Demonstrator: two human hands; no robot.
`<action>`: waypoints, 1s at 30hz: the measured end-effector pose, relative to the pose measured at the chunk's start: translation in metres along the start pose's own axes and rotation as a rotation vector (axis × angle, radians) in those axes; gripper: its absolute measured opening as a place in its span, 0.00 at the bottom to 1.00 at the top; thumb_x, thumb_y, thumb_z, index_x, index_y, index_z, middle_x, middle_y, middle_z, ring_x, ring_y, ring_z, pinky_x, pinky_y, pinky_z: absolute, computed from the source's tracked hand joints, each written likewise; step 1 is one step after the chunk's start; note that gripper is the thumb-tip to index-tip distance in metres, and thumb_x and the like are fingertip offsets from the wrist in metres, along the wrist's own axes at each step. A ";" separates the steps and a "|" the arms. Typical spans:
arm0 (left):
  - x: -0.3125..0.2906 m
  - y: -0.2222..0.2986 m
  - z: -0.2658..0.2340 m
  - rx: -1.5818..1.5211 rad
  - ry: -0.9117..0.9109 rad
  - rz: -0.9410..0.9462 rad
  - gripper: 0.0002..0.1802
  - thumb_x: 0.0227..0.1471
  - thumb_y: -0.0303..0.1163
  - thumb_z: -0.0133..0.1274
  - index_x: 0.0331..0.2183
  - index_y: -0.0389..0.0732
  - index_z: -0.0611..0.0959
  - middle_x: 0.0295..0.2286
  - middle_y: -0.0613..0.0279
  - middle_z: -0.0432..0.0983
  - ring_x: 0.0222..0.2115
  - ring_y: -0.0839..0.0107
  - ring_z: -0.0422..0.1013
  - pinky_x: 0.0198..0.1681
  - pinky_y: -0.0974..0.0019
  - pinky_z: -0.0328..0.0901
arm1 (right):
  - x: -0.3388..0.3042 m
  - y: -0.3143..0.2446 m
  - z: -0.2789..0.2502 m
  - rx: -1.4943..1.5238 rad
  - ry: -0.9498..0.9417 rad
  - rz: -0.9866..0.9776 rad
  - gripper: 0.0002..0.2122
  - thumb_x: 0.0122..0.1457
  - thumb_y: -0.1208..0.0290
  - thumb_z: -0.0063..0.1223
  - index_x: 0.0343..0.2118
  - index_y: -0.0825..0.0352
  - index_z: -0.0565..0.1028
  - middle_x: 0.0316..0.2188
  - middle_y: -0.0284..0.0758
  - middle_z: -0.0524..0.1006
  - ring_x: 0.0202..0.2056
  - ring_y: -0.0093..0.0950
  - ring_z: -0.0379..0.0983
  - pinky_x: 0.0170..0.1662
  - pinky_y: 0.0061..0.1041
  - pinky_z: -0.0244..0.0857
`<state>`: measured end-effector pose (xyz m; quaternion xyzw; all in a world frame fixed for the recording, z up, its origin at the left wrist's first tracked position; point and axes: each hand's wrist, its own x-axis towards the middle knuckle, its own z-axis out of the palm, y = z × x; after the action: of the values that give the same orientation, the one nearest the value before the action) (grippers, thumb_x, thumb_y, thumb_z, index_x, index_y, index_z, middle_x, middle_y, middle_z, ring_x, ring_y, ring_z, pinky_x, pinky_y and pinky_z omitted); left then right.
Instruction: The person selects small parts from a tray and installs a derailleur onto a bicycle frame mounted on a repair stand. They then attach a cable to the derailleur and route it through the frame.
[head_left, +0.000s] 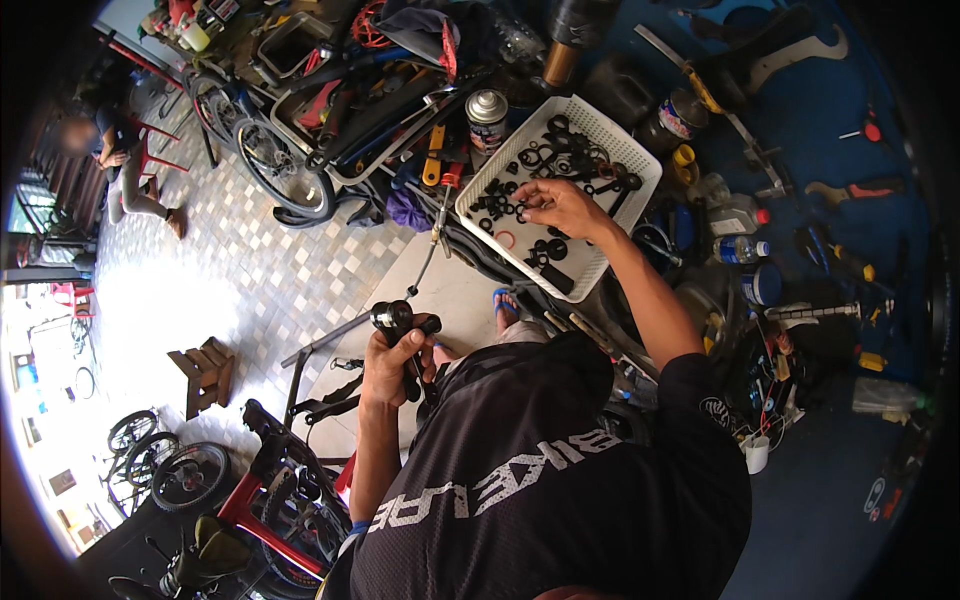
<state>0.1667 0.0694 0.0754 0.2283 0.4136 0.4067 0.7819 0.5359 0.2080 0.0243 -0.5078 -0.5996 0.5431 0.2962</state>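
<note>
My left hand (385, 370) is closed round a black bicycle stem (393, 318), held upright in front of my body, with a round clamp end above the fingers. Part of the stem is hidden by the hand. My right hand (562, 208) hovers over a white perforated plastic basket (472, 212), fingers bent and thumb apart from them. No held part shows clearly between its fingertips. Below it in the basket lie many small black rings and spacers (492, 206), a thin red ring (506, 240) and a black tube-like part (550, 272).
A spray can (487, 122) stands left of the basket; bottles (740, 250) and jars stand right. Tools hang on the blue wall (800, 120). A bicycle wheel (283, 168), a wooden stool (203, 375) and a red bike frame (265, 525) are leftward. A person sits at far left.
</note>
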 end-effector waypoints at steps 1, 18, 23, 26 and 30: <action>0.000 0.000 0.001 -0.001 0.001 -0.002 0.23 0.53 0.36 0.64 0.46 0.33 0.80 0.29 0.58 0.75 0.21 0.71 0.70 0.16 0.67 0.68 | 0.000 0.000 0.000 0.022 -0.011 -0.010 0.15 0.56 0.72 0.63 0.47 0.64 0.79 0.30 0.29 0.77 0.33 0.18 0.71 0.41 0.21 0.66; 0.003 -0.001 -0.003 -0.004 -0.014 0.007 0.22 0.53 0.36 0.64 0.46 0.34 0.80 0.29 0.57 0.75 0.21 0.71 0.71 0.17 0.67 0.69 | 0.003 -0.036 0.036 -0.883 0.000 0.026 0.30 0.53 0.76 0.51 0.62 0.51 0.69 0.40 0.40 0.71 0.39 0.40 0.76 0.44 0.39 0.70; 0.000 0.002 0.000 -0.054 0.013 0.008 0.20 0.54 0.32 0.64 0.45 0.28 0.80 0.27 0.56 0.78 0.21 0.72 0.71 0.17 0.67 0.70 | -0.002 -0.028 0.026 -0.784 -0.015 0.062 0.14 0.55 0.72 0.51 0.46 0.56 0.76 0.42 0.37 0.73 0.40 0.39 0.77 0.43 0.38 0.71; -0.001 0.001 -0.004 -0.059 0.005 0.021 0.20 0.55 0.32 0.63 0.45 0.28 0.81 0.27 0.58 0.78 0.21 0.73 0.71 0.17 0.68 0.70 | -0.010 -0.030 0.016 -0.739 0.100 0.056 0.13 0.55 0.71 0.52 0.44 0.57 0.77 0.42 0.37 0.75 0.40 0.39 0.77 0.44 0.38 0.71; 0.001 0.000 -0.005 -0.064 -0.012 0.012 0.20 0.54 0.32 0.63 0.45 0.28 0.81 0.27 0.58 0.78 0.21 0.73 0.71 0.17 0.68 0.70 | -0.014 -0.020 -0.019 -0.693 0.337 0.077 0.12 0.58 0.70 0.52 0.44 0.61 0.78 0.42 0.42 0.80 0.42 0.41 0.78 0.45 0.39 0.72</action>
<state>0.1630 0.0702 0.0727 0.2079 0.3943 0.4231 0.7889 0.5518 0.2039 0.0510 -0.6822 -0.6708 0.2279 0.1808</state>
